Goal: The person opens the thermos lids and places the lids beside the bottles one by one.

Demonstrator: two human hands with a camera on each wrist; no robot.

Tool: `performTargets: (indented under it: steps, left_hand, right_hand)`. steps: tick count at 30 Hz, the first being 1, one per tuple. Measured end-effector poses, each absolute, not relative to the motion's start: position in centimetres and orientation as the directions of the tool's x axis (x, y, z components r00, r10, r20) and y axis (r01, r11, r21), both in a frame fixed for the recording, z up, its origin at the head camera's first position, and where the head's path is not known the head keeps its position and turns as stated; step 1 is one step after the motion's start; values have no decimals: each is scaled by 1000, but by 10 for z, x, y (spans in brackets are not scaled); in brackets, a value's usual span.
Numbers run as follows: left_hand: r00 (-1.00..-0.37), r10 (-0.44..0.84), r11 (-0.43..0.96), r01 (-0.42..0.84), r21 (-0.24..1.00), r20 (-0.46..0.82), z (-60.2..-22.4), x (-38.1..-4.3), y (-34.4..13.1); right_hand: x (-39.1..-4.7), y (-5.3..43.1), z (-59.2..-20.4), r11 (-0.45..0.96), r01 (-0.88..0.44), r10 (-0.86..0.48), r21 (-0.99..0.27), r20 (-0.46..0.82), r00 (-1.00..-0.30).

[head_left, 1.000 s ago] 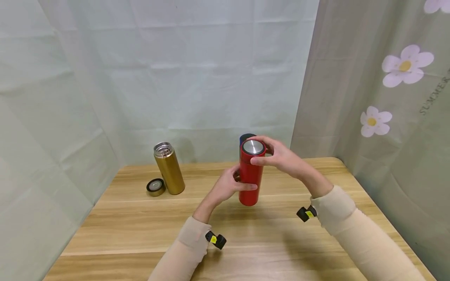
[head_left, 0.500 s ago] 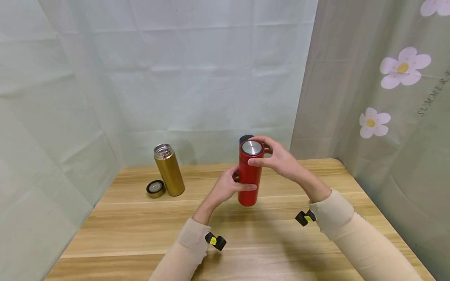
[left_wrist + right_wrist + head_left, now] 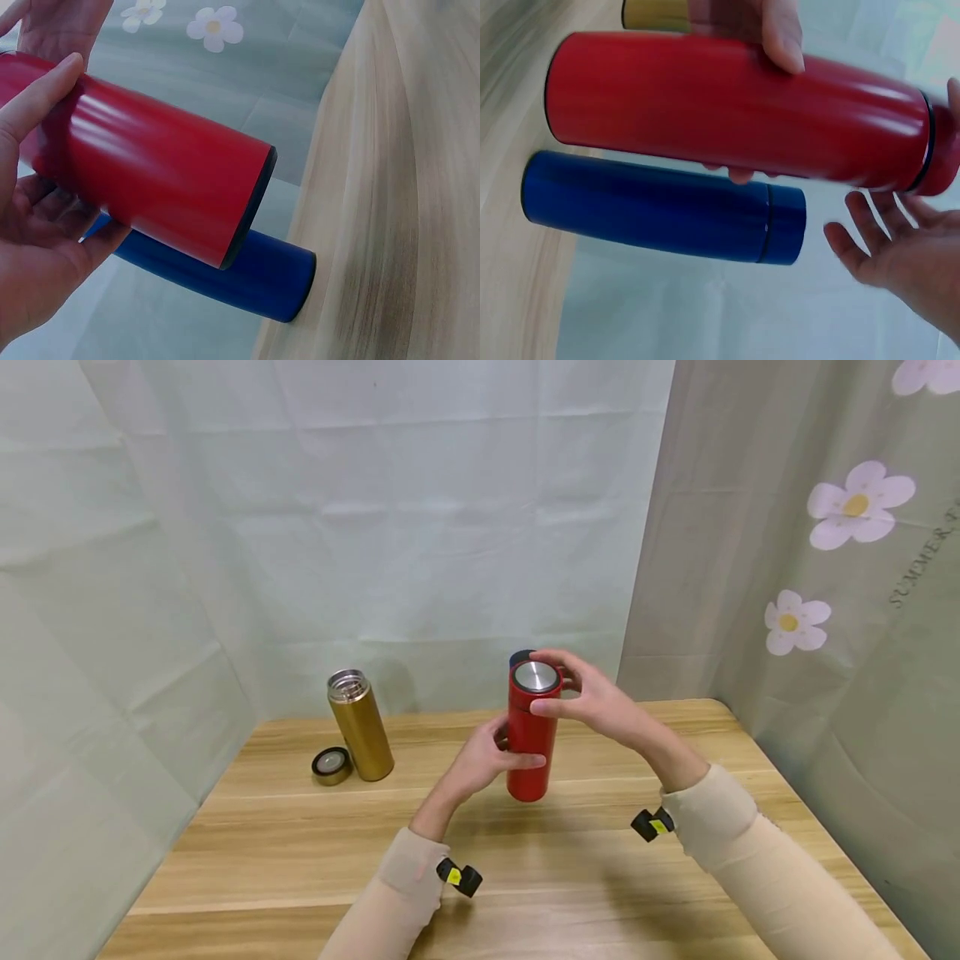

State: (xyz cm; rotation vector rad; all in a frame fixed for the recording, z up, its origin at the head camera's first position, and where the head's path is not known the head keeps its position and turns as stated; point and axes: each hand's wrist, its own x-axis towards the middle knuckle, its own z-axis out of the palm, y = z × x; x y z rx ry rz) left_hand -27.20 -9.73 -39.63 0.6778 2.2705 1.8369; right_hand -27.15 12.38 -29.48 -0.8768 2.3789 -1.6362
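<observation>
My left hand (image 3: 480,762) grips the lower body of a red thermos (image 3: 530,737), its thumb across the front. The thermos is upright, its black-edged base (image 3: 251,210) raised off the table in the left wrist view. At the top, the thumb and fingers of my right hand (image 3: 596,697) hold the red lid (image 3: 536,677), which has a silver disc. In the right wrist view a thin dark line parts lid from body. Close behind stands a blue thermos (image 3: 652,206) with its lid on, mostly hidden in the head view.
On the left of the wooden table (image 3: 300,852) stands a gold thermos (image 3: 362,731) with an open mouth. Its gold lid (image 3: 331,766) lies beside it, inner side up. Pale curtains (image 3: 450,527) hang behind the table and along its sides.
Both hands keep their hold on the red thermos. The whole view shifts slightly; the red thermos and the right hand sit a little further left in the frame.
</observation>
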Motion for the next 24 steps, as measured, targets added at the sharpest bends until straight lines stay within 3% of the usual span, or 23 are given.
performTargets:
  steps: [7, 18, 24]
  left_hand:
    - [-894, 420, 154, 242, 958, 158, -399, -271, -97]
    - [-860, 485, 139, 259, 956, 162, -397, -273, -97]
    - [-885, 441, 145, 235, 961, 150, -395, -271, -97]
  right_hand:
    - [-270, 122, -300, 276, -361, -461, -891, 207, -863]
    - [-278, 133, -293, 196, -352, -611, -915, 167, -774]
    - [-272, 126, -298, 215, -352, -527, -911, 195, -827]
